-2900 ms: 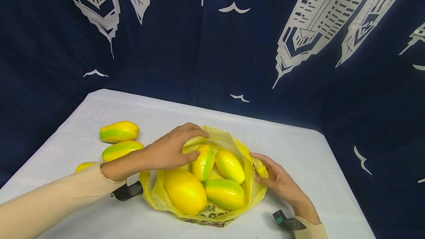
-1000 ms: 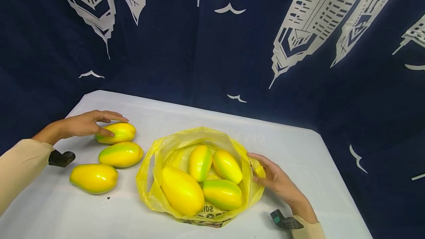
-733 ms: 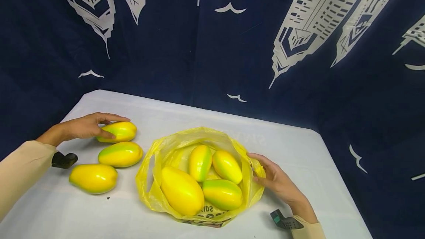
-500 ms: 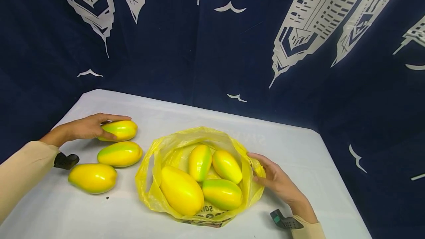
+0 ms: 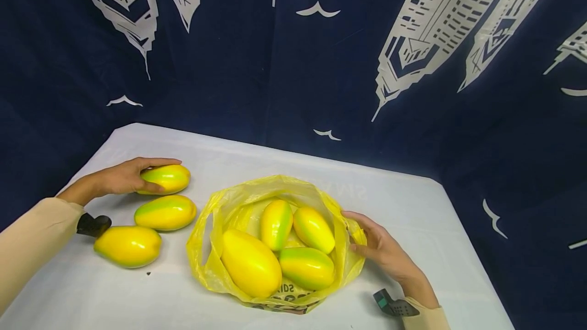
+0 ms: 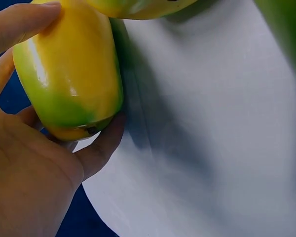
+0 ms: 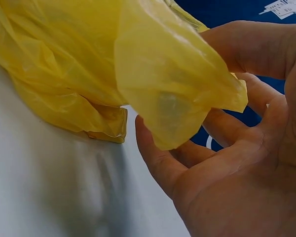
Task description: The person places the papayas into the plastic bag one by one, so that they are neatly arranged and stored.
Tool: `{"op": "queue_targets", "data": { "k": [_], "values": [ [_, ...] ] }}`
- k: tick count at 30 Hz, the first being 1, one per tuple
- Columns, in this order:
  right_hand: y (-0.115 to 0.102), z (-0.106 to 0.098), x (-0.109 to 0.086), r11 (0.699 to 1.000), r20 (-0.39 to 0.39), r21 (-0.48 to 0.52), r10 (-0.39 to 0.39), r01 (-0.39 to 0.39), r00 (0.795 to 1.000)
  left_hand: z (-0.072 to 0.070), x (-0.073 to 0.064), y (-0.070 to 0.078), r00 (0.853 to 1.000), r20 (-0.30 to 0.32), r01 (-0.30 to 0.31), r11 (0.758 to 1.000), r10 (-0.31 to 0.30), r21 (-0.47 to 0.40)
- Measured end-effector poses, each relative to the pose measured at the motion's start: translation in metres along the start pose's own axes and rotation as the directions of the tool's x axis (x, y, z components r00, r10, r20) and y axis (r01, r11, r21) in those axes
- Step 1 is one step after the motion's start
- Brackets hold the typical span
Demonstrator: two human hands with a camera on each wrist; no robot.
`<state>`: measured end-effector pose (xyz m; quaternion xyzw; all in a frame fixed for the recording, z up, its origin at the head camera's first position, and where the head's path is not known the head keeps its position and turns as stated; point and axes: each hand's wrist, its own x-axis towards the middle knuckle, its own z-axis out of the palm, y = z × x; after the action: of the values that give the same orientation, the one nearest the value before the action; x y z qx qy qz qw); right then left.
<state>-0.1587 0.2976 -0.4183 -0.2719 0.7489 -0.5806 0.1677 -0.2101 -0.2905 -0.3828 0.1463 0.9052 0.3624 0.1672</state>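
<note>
At the table's left, my left hand (image 5: 121,176) grips the rearmost loose papaya (image 5: 171,178), fingers over its far side and thumb on the near side. In the left wrist view the held papaya (image 6: 74,74) is glossy yellow with a green end. My right hand (image 5: 385,243) holds the right side of a yellow plastic bag (image 5: 353,264), whose mouth gapes upward. Thumb and fingers take in a loose flap of the bag (image 7: 172,94) in the right wrist view. Inside the bag lie several yellow-green papayas, a large one (image 5: 251,265) at the left.
Two more papayas lie left of the bag, a middle papaya (image 5: 166,213) close below the held one and a front papaya (image 5: 128,246) near it. A white cloth (image 5: 403,197) covers the table. A dark blue printed curtain (image 5: 275,90) hangs behind.
My left hand has moved from over the bag's mouth left to the rearmost papaya and closed round it. That papaya has shifted slightly right and back. My right hand stays at the bag.
</note>
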Motion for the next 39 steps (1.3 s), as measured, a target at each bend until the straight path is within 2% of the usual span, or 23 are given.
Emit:
{"op": "queue_targets", "data": {
  "k": [8,18,27,39],
  "values": [
    [0.002,0.0,0.0,1.0,0.002,-0.003,-0.003,0.003,1.0,0.0,0.001,0.0,1.0,-0.025,0.013,1.0,-0.012,0.023],
    [0.0,-0.001,-0.001,1.0,-0.001,-0.001,0.001,-0.001,1.0,-0.009,-0.001,0.013,0.999,-0.038,0.036,0.999,-0.035,0.027],
    [0.001,-0.001,-0.001,1.0,0.008,-0.005,-0.006,0.006,1.0,-0.014,-0.002,0.043,0.996,-0.087,-0.004,1.0,0.006,0.029],
    [0.001,-0.002,-0.001,1.0,0.002,-0.026,0.005,-0.005,1.0,-0.011,-0.001,0.08,0.996,-0.083,-0.036,0.999,0.037,0.016]
  ]
}}
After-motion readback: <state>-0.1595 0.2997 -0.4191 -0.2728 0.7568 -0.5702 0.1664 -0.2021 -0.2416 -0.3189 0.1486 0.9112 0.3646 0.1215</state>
